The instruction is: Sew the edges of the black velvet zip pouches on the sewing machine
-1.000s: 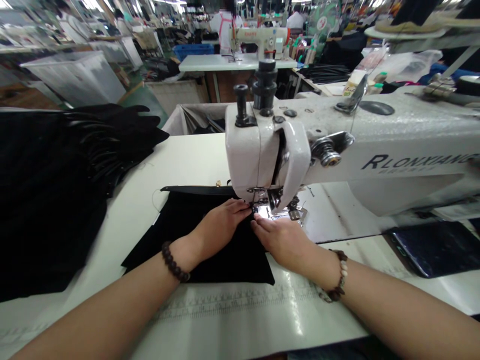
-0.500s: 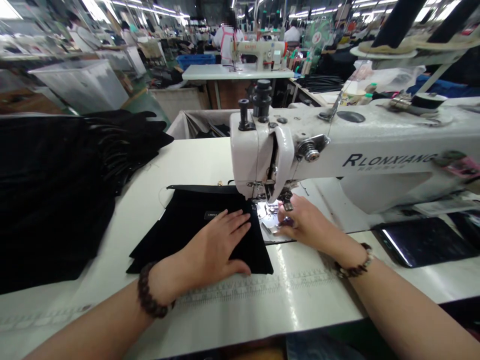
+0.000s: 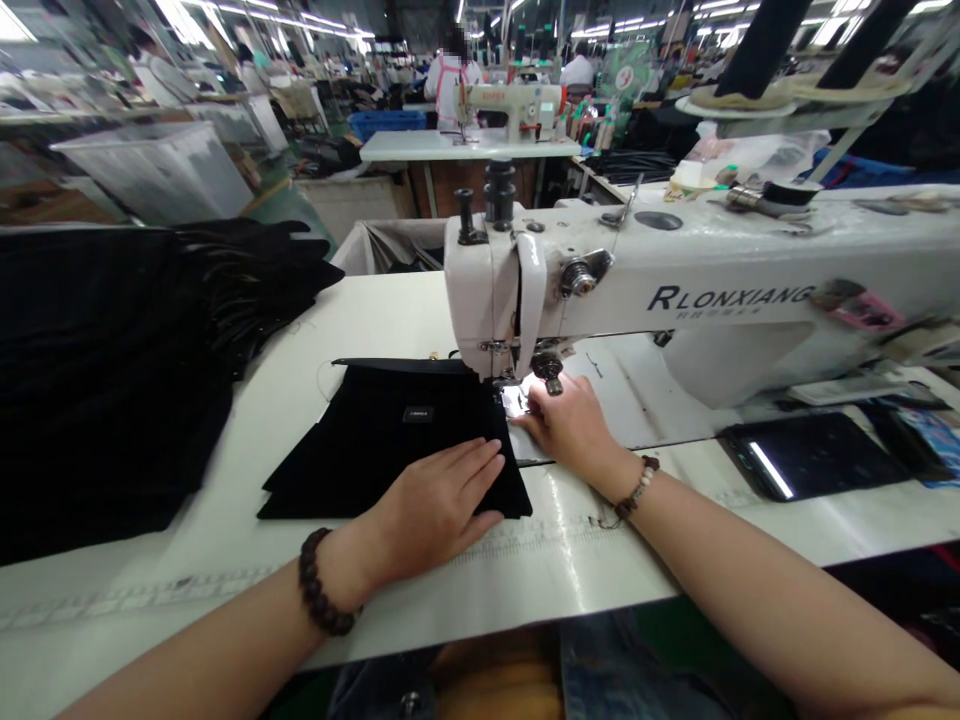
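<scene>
A black fabric piece (image 3: 375, 455) with a small dark label (image 3: 418, 414) lies flat on the sewing table, its right edge beside the needle area of the white sewing machine (image 3: 720, 270). My left hand (image 3: 435, 500) rests flat on its lower right part, fingers stretched out. On the lit metal needle plate (image 3: 516, 400), just right of the fabric, my right hand (image 3: 571, 425) has its fingers bent and drawn together close to the presser foot. Whatever sits between those fingertips is too hidden to name.
A large pile of black fabric pieces (image 3: 97, 380) covers the table's left side. At the right lies a dark phone-like device (image 3: 817, 455). A ruler strip (image 3: 517, 540) runs along the front edge. Behind stand another sewing machine (image 3: 510, 105) and a person in an apron.
My right hand has closed in toward the presser foot, covering the small metal piece seen earlier. My left hand has slid down off the label, which now shows fully. The view shifted slightly.
</scene>
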Demonstrator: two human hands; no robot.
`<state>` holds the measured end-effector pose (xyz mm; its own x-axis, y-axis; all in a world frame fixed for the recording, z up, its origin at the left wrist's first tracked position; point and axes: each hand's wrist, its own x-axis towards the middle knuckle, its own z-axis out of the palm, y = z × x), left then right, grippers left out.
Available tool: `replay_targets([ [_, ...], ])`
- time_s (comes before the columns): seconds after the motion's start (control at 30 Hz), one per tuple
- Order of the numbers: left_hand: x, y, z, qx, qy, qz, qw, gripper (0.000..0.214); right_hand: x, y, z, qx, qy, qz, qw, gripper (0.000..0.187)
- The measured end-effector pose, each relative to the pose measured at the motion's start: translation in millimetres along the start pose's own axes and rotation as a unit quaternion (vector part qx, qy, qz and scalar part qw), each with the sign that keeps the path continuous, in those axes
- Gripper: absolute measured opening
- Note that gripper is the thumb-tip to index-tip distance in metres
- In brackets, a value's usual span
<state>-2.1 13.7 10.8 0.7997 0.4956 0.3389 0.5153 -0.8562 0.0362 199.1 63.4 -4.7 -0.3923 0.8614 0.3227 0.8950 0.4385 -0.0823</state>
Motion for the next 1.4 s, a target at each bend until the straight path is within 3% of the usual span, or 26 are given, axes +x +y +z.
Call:
replay_targets([
  [0.1,0.3,4.9,2.9,0.02,0.016,0.003,1.0,0.031,1.4,-0.1,-0.4,0.003,-0.003,-0.007,1.0,0.026],
  [0.23,1.6,11.3,4.0,0.037,0.0,-0.019,0.999,0.041,-3.2,1.0,-8.8,0.015,-0.013,-0.053,0.998,0.022],
  [0.37,2.0,12.2,1.5,0.008,0.043,-0.039,0.998,0.036,-19.3,-0.4,-23.2,0.038,-0.002,-0.132,0.991,0.02],
  [0.5,2.6,2.9,-8.7,-0.128,0.055,-0.151,0.979,0.033,-36.4,-8.2,-29.6,0.105,-0.001,-0.226,0.968,0.023],
  [0.63,6.0,-3.5,-17.1,-0.233,0.04,-0.248,0.939,0.032,-43.0,-17.7,-24.7,0.112,0.01,-0.225,0.968,0.026],
  [0.77,10.6,-2.1,-17.6,-0.276,0.066,-0.317,0.905,0.035,-43.1,-22.3,-19.7,0.098,0.039,-0.214,0.971,0.024],
  [0.97,15.5,-4.2,-19.0,-0.311,0.069,-0.361,0.876,0.037,-43.8,-20.3,-17.2,0.122,0.059,-0.178,0.975,0.022],
  [1.07,21.3,-9.1,-25.6,-0.283,0.074,-0.351,0.889,0.036,-43.6,-19.5,-18.1,0.139,0.06,-0.184,0.971,0.02],
  [1.17,28.4,-13.6,-32.4,-0.187,0.082,-0.307,0.93,0.036,-43.5,-20.2,-19.1,0.127,0.052,-0.228,0.964,0.018],
  [1.27,29.8,-13.1,-31.0,-0.08,0.096,-0.222,0.967,0.029,-44.2,-21.2,-19.4,0.116,0.047,-0.28,0.952,0.018],
  [1.4,18.4,-3.7,-14.0,-0.033,0.068,-0.091,0.993,0.023,-44.8,-20.8,-20.5,0.121,0.028,-0.299,0.946,0.019],
])
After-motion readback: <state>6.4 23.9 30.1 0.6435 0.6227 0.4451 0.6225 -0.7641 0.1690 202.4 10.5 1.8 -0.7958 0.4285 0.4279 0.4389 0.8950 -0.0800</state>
